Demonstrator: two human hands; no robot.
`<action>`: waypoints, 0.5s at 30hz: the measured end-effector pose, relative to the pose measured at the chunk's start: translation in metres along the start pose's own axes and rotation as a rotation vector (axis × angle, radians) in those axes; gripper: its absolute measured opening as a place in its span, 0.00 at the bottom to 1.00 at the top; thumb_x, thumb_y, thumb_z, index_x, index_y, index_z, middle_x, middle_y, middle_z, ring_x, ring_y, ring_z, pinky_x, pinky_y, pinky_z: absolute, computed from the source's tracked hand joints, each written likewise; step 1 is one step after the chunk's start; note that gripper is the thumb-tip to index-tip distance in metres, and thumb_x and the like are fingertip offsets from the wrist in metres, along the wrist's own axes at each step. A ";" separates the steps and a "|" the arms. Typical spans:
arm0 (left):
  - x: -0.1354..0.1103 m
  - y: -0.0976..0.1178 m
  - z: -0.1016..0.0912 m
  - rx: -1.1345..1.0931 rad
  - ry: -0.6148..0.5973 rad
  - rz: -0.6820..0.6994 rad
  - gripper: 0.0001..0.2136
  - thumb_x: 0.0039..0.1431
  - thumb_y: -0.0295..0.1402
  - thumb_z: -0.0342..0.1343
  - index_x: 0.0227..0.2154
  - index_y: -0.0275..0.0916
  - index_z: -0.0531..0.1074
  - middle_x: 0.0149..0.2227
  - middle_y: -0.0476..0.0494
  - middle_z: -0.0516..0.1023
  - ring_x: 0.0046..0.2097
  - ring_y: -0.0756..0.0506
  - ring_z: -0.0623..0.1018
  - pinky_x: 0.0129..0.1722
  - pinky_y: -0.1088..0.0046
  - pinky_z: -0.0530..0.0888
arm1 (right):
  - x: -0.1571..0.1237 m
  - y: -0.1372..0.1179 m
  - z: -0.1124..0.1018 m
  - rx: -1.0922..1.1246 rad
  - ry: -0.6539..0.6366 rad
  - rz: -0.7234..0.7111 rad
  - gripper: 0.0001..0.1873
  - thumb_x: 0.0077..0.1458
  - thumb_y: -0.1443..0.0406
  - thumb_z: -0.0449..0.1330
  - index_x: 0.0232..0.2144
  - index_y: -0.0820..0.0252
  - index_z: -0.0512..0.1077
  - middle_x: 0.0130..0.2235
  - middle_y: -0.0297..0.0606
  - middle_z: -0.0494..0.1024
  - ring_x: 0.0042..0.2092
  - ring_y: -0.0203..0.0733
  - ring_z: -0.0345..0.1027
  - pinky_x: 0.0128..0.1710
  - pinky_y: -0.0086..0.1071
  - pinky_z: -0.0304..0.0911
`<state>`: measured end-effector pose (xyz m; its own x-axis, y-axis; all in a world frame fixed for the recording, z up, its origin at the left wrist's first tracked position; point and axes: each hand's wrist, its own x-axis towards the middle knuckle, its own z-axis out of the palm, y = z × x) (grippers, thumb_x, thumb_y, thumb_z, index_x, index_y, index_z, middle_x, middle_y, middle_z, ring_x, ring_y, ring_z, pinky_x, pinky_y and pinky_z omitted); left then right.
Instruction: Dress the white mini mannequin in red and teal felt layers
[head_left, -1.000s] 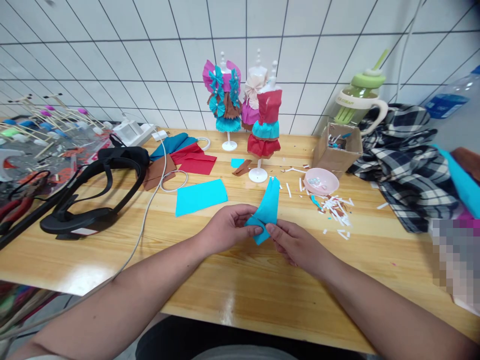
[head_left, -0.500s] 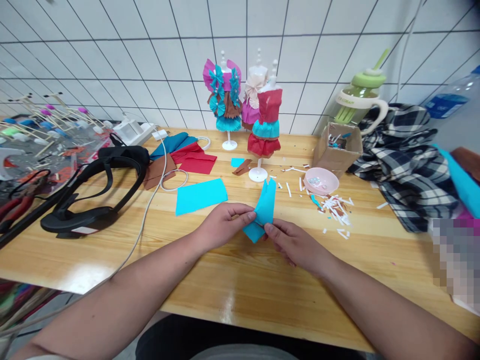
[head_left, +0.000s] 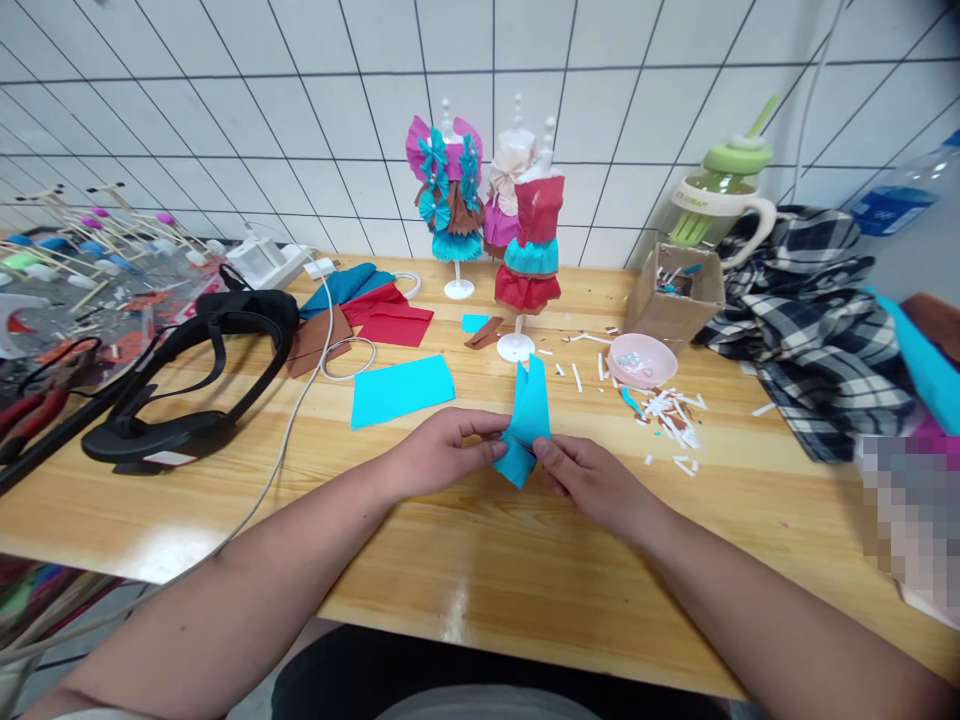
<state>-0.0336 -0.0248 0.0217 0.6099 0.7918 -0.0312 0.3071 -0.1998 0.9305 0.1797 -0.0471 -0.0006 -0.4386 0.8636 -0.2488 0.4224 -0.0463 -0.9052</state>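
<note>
Between my hands, above the wooden table, is a folded piece of turquoise crepe paper (head_left: pixel 531 405), with a notch in its upper end and a crossing fold at its lower part. My left hand (head_left: pixel 457 445) pinches its left edge between thumb and fingers. On the right edge, the thumb and fingers of my right hand (head_left: pixel 581 470) are closed on the same paper. A flat turquoise sheet (head_left: pixel 403 390) lies to the left, beyond my left hand. Just behind the held paper stands a small dress form (head_left: pixel 536 240) in a red and turquoise paper dress.
Two more dressed forms (head_left: pixel 450 200) stand near the tiled wall. Right of centre are a pink bowl (head_left: pixel 643 362), white paper strips (head_left: pixel 675 418) and a cardboard box (head_left: pixel 679 310). A black headset (head_left: pixel 187 390) and a white cable (head_left: pixel 289 440) lie on the left.
The held turquoise paper has turned more upright, its upper end shifting slightly left. My left fingers have slid a little lower along its edge, and my right hand has risen slightly.
</note>
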 end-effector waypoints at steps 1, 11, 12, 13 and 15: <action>0.000 0.000 0.000 0.028 -0.005 0.015 0.13 0.60 0.36 0.54 0.45 0.39 0.77 0.38 0.47 0.81 0.39 0.46 0.77 0.41 0.73 0.72 | 0.001 0.000 0.000 -0.008 -0.004 -0.014 0.29 0.60 0.43 0.44 0.21 0.58 0.61 0.21 0.29 0.60 0.24 0.33 0.52 0.24 0.29 0.48; 0.001 -0.004 0.005 0.079 -0.040 0.033 0.12 0.61 0.34 0.52 0.42 0.37 0.76 0.37 0.47 0.79 0.39 0.47 0.76 0.42 0.74 0.71 | 0.006 0.001 -0.005 0.023 -0.036 -0.043 0.29 0.58 0.43 0.48 0.29 0.62 0.72 0.23 0.30 0.62 0.26 0.33 0.51 0.26 0.29 0.48; 0.001 -0.004 0.005 0.080 -0.044 0.029 0.11 0.61 0.34 0.52 0.42 0.37 0.76 0.37 0.47 0.79 0.40 0.47 0.76 0.42 0.74 0.71 | 0.006 0.001 -0.005 0.028 -0.044 -0.039 0.29 0.58 0.44 0.48 0.29 0.62 0.72 0.23 0.29 0.61 0.26 0.33 0.50 0.26 0.29 0.48; 0.001 -0.004 0.005 0.081 -0.046 0.027 0.11 0.61 0.34 0.52 0.42 0.36 0.76 0.37 0.47 0.79 0.40 0.47 0.76 0.42 0.74 0.71 | 0.006 0.001 -0.006 0.035 -0.050 -0.032 0.28 0.58 0.44 0.49 0.29 0.62 0.72 0.23 0.29 0.60 0.25 0.33 0.49 0.26 0.28 0.47; 0.001 -0.004 0.005 0.084 -0.045 0.024 0.11 0.61 0.34 0.52 0.41 0.36 0.76 0.37 0.47 0.79 0.39 0.47 0.76 0.42 0.74 0.71 | 0.006 0.002 -0.006 0.047 -0.058 -0.018 0.28 0.57 0.44 0.50 0.28 0.62 0.72 0.22 0.28 0.59 0.24 0.32 0.48 0.25 0.28 0.47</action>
<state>-0.0303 -0.0266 0.0161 0.6493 0.7601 -0.0268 0.3505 -0.2677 0.8975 0.1828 -0.0388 -0.0017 -0.4918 0.8337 -0.2511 0.3768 -0.0562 -0.9246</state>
